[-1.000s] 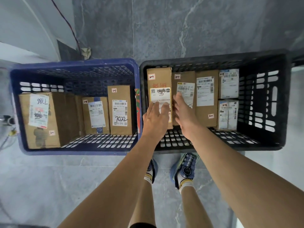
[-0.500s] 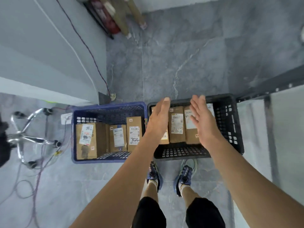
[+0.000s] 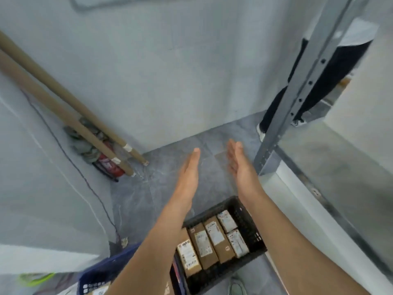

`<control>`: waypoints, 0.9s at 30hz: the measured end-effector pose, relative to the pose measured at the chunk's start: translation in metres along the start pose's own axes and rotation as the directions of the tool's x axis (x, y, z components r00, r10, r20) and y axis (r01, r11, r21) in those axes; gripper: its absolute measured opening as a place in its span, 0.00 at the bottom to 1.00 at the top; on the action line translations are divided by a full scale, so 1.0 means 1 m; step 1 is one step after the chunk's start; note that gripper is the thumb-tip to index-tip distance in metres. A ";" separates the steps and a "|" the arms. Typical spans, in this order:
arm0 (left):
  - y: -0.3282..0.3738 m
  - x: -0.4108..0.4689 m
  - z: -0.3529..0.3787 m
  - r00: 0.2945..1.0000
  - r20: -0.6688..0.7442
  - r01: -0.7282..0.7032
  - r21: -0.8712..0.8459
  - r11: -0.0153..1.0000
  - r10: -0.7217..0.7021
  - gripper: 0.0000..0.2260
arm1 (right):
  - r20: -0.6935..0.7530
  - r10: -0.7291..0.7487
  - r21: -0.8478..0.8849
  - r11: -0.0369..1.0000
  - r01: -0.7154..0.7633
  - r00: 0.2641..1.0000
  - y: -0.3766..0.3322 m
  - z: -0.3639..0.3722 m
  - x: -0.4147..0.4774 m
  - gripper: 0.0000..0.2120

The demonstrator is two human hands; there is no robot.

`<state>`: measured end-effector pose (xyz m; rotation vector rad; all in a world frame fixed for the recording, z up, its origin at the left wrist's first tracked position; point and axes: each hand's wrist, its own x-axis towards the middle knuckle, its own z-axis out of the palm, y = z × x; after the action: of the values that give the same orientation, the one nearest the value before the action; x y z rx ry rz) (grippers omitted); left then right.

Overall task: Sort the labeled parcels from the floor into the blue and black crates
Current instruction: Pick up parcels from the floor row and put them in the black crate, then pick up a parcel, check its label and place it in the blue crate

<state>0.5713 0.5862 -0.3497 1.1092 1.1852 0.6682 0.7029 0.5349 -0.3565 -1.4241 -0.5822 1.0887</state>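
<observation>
The left hand (image 3: 188,173) and right hand (image 3: 240,165) hover apart, flat and empty, beyond the black crate (image 3: 252,228), where parcels (image 3: 215,237) lie side by side, labels up, presumably for checking.

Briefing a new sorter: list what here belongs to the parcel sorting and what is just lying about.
Job: black crate, parcels inside it, blue crate, left hand and right hand, both empty.
Lying about: cardboard tubes, fire extinguisher, shelf upright, bystander's legs.
</observation>
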 end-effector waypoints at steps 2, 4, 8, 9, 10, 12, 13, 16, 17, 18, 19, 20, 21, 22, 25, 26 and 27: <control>0.024 -0.011 0.003 0.995 0.078 -0.064 0.012 0.998 0.063 0.46 | -0.057 -0.022 0.037 0.999 0.024 0.998 -0.030 -0.003 -0.028 0.29; 0.050 -0.029 0.006 0.979 0.169 -0.117 0.025 0.993 0.111 0.45 | -0.119 -0.071 0.047 0.996 0.077 0.990 -0.054 -0.007 -0.057 0.23; 0.084 -0.066 0.018 0.918 0.355 -0.221 0.085 0.971 0.178 0.44 | -0.282 -0.133 0.138 0.974 0.178 0.950 -0.094 -0.008 -0.118 0.16; 0.088 -0.076 0.022 0.897 0.398 -0.243 0.088 0.966 0.190 0.43 | -0.319 -0.154 0.129 0.970 0.204 0.935 -0.099 -0.009 -0.131 0.16; 0.093 -0.086 0.028 0.873 0.444 -0.266 0.084 0.960 0.202 0.40 | -0.348 -0.186 0.106 0.966 0.236 0.919 -0.103 -0.011 -0.144 0.17; 0.098 -0.108 0.041 0.811 0.541 -0.306 0.067 0.950 0.223 0.30 | -0.420 -0.220 0.031 0.966 0.256 0.880 -0.107 -0.017 -0.173 0.24; 0.100 -0.120 0.050 0.773 0.592 -0.320 0.056 0.946 0.227 0.26 | -0.464 -0.226 0.015 0.965 0.263 0.857 -0.110 -0.021 -0.190 0.32; 0.096 -0.156 0.078 0.691 0.695 -0.344 0.071 0.936 0.201 0.26 | -0.572 -0.244 0.006 0.953 0.302 0.783 -0.113 -0.039 -0.241 0.42; 0.093 -0.169 0.087 0.671 0.718 -0.349 0.087 0.933 0.184 0.26 | -0.610 -0.244 0.000 0.951 0.309 0.754 -0.113 -0.047 -0.259 0.43; 0.090 -0.183 0.096 0.645 0.744 -0.357 0.091 0.930 0.174 0.27 | -0.647 -0.249 -0.006 0.947 0.322 0.720 -0.111 -0.056 -0.277 0.43; 0.087 -0.199 0.107 0.611 0.775 -0.366 0.092 0.926 0.164 0.26 | -0.684 -0.256 -0.017 0.942 0.335 0.684 -0.109 -0.065 -0.295 0.43; 0.083 -0.217 0.117 0.568 0.808 -0.377 0.087 0.922 0.156 0.25 | -0.725 -0.253 -0.020 0.937 0.348 0.640 -0.106 -0.075 -0.314 0.41; 0.079 -0.236 0.128 0.523 0.840 -0.380 0.075 0.922 0.147 0.22 | -0.766 -0.247 -0.018 0.931 0.365 0.593 -0.102 -0.087 -0.334 0.39; 0.074 -0.255 0.138 0.483 0.866 -0.371 0.067 0.926 0.131 0.20 | -0.798 -0.239 -0.013 0.925 0.381 0.553 -0.096 -0.098 -0.354 0.35; 0.053 -0.314 0.164 0.372 0.926 -0.384 0.084 0.920 0.070 0.24 | -0.869 -0.210 -0.024 0.923 0.384 0.449 -0.076 -0.126 -0.419 0.32; 0.043 -0.333 0.173 0.333 0.942 -0.403 0.091 0.911 0.053 0.25 | -0.886 -0.199 -0.025 0.923 0.384 0.420 -0.068 -0.134 -0.442 0.32; 0.034 -0.354 0.182 0.297 0.954 -0.412 0.093 0.906 0.037 0.26 | -0.901 -0.184 -0.019 0.921 0.389 0.393 -0.061 -0.141 -0.465 0.33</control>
<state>0.6456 0.2296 -0.1863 1.6375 0.0462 -0.0955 0.6361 0.0802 -0.1880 -1.4163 0.0884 -0.0214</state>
